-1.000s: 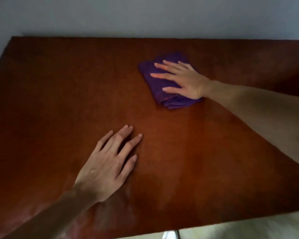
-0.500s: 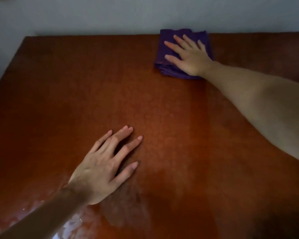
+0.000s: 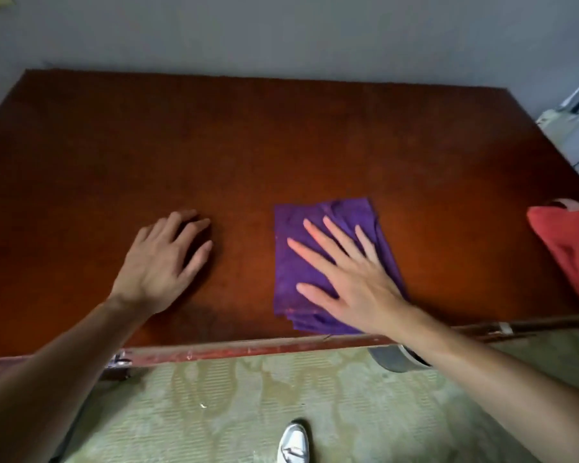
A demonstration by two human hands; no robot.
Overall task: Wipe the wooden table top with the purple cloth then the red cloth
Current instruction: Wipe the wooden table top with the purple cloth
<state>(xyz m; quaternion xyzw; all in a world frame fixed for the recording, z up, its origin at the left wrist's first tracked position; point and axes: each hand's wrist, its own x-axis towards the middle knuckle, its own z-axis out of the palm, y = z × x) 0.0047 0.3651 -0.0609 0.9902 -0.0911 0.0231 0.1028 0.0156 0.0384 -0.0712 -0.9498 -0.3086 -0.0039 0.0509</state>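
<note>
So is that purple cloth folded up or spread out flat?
Folded: the purple cloth shows stacked layered edges at its near end, under the flat right hand.

The purple cloth (image 3: 315,262), folded into a layered rectangle, lies flat under my right palm (image 3: 355,279) near the six o'clock edge of the reddish-brown wooden table top (image 3: 214,145). The red cloth (image 3: 569,252) sits bunched at three o'clock, partly cut off.

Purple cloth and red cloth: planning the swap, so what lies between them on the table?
Only bare wooden table top shows between the purple cloth and the red cloth, in the head view.
</note>
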